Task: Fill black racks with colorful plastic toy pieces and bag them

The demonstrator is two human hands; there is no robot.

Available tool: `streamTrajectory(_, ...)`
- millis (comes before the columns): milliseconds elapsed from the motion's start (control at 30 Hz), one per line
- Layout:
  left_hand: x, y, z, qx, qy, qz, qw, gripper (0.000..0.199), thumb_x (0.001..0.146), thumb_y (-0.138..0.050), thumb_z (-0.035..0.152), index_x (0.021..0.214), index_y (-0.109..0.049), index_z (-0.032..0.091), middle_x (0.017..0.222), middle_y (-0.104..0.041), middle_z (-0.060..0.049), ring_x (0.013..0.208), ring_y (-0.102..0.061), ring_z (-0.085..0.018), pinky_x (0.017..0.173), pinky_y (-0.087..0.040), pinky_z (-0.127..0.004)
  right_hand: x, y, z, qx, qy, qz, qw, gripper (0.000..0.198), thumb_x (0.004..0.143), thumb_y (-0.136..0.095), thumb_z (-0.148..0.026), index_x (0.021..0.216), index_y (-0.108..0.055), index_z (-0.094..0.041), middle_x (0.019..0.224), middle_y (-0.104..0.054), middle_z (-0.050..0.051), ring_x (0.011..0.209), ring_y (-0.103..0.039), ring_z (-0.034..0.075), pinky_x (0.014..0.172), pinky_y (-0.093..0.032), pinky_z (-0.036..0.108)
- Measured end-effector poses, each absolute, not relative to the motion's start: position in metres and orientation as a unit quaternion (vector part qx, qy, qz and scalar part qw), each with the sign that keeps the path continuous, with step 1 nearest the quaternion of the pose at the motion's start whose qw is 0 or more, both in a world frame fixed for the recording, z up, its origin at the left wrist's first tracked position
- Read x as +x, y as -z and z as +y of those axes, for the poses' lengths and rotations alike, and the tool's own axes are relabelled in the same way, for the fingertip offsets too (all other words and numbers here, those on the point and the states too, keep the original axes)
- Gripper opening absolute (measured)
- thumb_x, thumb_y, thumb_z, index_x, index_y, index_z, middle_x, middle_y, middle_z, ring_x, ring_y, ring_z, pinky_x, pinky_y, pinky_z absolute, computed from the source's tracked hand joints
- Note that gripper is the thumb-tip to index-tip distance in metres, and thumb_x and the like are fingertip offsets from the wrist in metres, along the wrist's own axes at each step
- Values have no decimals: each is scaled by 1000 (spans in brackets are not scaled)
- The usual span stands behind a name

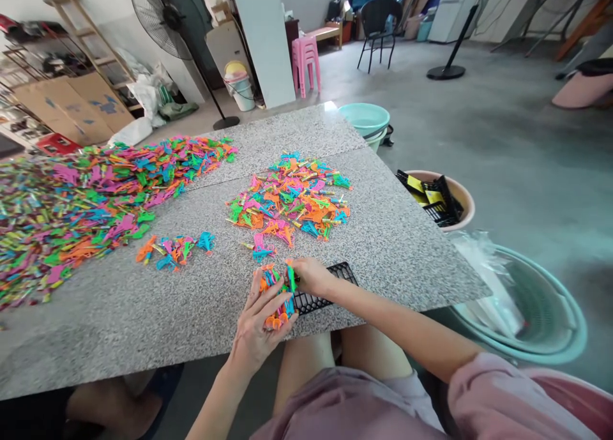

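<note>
A black plastic basket [313, 304] with an openwork grid lies on the granite table near its front edge. Its left part holds a tight row of small, brightly coloured plastic toy guns [274, 320]. My left hand [256, 322] is cupped around this row, fingers spread over the top and thumb at the near side. At the right end of the row my right hand [311, 278] is closed at a green toy gun [291, 278]; its fingertips are partly hidden. Just beyond lies a loose heap of toy guns [292, 197] in pink, orange, green and blue.
A much larger pile of toy guns [96, 204] covers the table's left side, with a small cluster [179, 250] nearer. Right of the table [407, 261] stand a tub of black baskets [433, 200] and a green tub [550, 299] with clear bags. Another person's leg [112, 405] shows lower left.
</note>
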State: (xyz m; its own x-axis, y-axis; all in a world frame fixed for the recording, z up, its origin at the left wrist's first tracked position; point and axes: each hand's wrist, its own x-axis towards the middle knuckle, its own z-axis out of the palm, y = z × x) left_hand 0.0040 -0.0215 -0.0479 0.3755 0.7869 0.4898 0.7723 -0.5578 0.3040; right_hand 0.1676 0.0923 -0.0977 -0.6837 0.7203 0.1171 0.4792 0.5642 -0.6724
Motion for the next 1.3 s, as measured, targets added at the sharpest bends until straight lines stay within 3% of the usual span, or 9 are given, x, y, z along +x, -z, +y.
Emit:
streamTrajectory(300, -2, 46, -8, 878, -264, 398, -36, 33, 85, -68, 22, 118, -60, 22, 126, -68, -5, 141, -39, -29, 120, -21, -58, 164, 85, 99, -333, -309, -879, 144, 17, 82, -62, -12, 98, -68, -18, 83, -71, 2, 80, -66, 17, 68, -42, 22)
streamTrajectory(400, -4, 46, -7, 876, -260, 406, -29, 29, 87, -66, 23, 115, -60, 21, 129, -66, -7, 142, -37, -29, 119, -22, -57, 187, 87, 107, -385, -265, -864, 185, 28, 82, -67, -15, 111, -65, -18, 106, -71, 6, 103, -63, 20, 86, -46, 28)
streamTrajectory(533, -2, 50, -10, 873, -263, 409, -23, 26, 88, -64, 23, 114, -59, 20, 132, -64, -9, 144, -33, -29, 119, -22, -58, 218, 96, 108, -496, -130, -841, 171, 42, 88, -64, -20, 128, -55, -14, 139, -53, 16, 132, -44, 27, 107, -38, 43)
streamTrajectory(767, -2, 49, -10, 863, -286, 417, -5, 27, 88, -65, 22, 115, -60, 22, 129, -66, -9, 143, -36, -30, 118, -24, -60, 224, 88, 128, -556, -71, -818, 126, 26, 95, -52, -20, 119, -58, -13, 129, -56, 20, 118, -55, 27, 96, -46, 39)
streamTrajectory(867, -2, 45, -11, 863, -285, 417, 1, 27, 87, -65, 23, 114, -61, 21, 128, -67, -9, 142, -37, -30, 117, -25, -60, 225, 76, 164, -588, -115, -795, 97, 28, 88, -62, -16, 115, -59, -11, 121, -60, 20, 108, -61, 28, 89, -49, 36)
streamTrajectory(1033, 0, 44, -11, 861, -275, 429, 11, 25, 86, -65, 23, 111, -64, 22, 125, -68, -9, 141, -39, -30, 117, -26, -60, 234, 67, 184, -565, -164, -805, 80, 6, 83, -67, -17, 89, -66, -16, 90, -70, 11, 91, -67, 25, 80, -49, 32)
streamTrajectory(1167, 0, 48, -12, 855, -278, 437, 22, 26, 86, -66, 24, 113, -64, 21, 128, -67, -10, 142, -36, -31, 117, -24, -61, 241, 80, 132, -563, -316, -725, 240, 13, 91, -54, -27, 95, -62, -17, 93, -71, 8, 89, -67, 22, 78, -49, 31)
streamTrajectory(1233, 0, 49, -13, 855, -279, 437, 30, 27, 86, -66, 25, 113, -64, 21, 129, -66, -10, 142, -36, -31, 117, -23, -62, 236, 94, 90, -506, -446, -655, 340, 14, 89, -54, -29, 94, -62, -18, 96, -72, 7, 89, -66, 19, 78, -49, 29)
streamTrajectory(1300, 0, 48, -13, 853, -279, 439, 38, 27, 86, -66, 25, 113, -65, 21, 129, -66, -10, 142, -36, -31, 117, -24, -61, 225, 107, 50, -471, -521, -609, 369, 15, 84, -61, -31, 88, -63, -17, 90, -71, 5, 84, -66, 18, 75, -50, 27)
